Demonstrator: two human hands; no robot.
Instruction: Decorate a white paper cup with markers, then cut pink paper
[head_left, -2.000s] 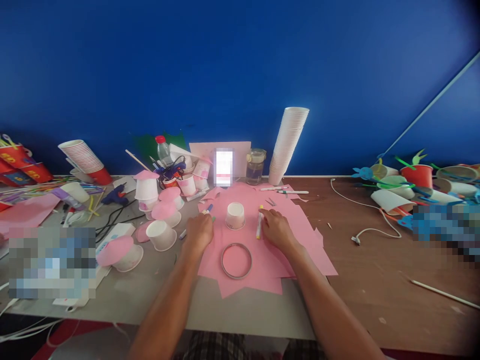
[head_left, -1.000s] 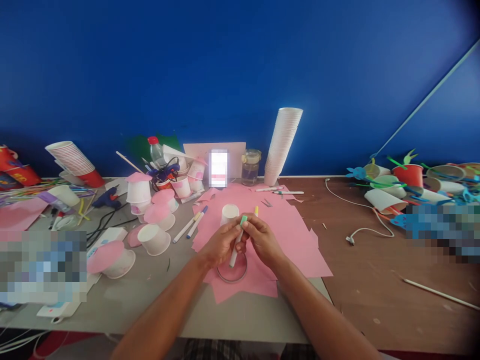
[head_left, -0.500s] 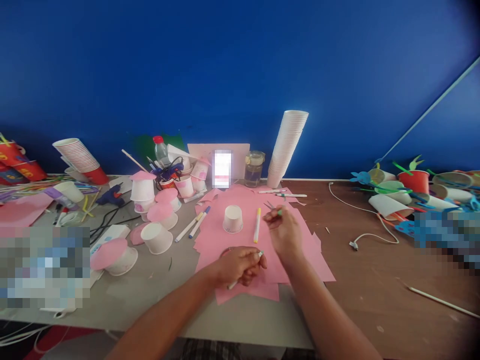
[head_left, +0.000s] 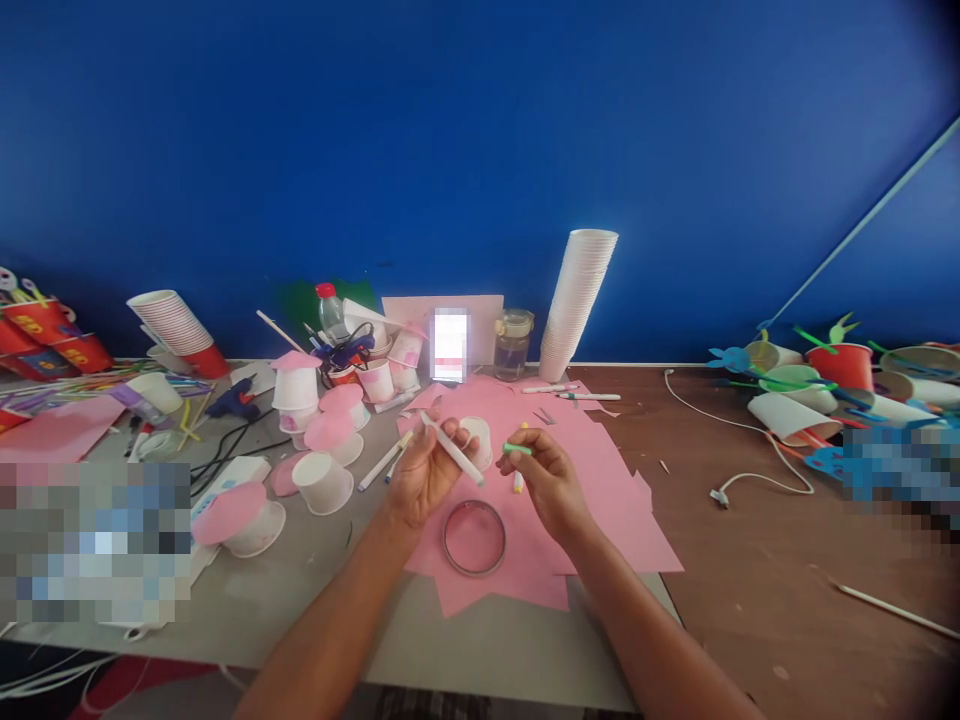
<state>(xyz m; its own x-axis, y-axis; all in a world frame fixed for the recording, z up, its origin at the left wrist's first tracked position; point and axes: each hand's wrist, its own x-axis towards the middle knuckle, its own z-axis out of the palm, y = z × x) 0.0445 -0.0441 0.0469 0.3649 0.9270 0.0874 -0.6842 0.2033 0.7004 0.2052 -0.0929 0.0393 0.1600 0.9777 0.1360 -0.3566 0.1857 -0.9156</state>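
My left hand (head_left: 424,480) is closed around a white marker (head_left: 463,460), which slants down to the right across the fingers. Between thumb and fingertips, my right hand (head_left: 553,485) pinches a small green marker cap (head_left: 517,449), apart from the marker's end. A white paper cup (head_left: 480,437) stands just behind, partly hidden by my left fingers. Below the hands a round metal ring (head_left: 504,538) lies on pink paper sheets (head_left: 607,500). A yellow-tipped marker (head_left: 518,484) lies by my right fingertips, mostly covered.
At the left are white cups with pink paper tops (head_left: 259,525), a glue gun (head_left: 232,398) and loose markers (head_left: 384,464). A tall cup stack (head_left: 577,300) leans beside a glass jar (head_left: 513,345) at the back. A cable (head_left: 765,475) and decorated cups (head_left: 840,366) lie right.
My left hand has lifted and turned palm up, showing the marker and uncovering the ring. My right hand has moved slightly down and left with the green cap.
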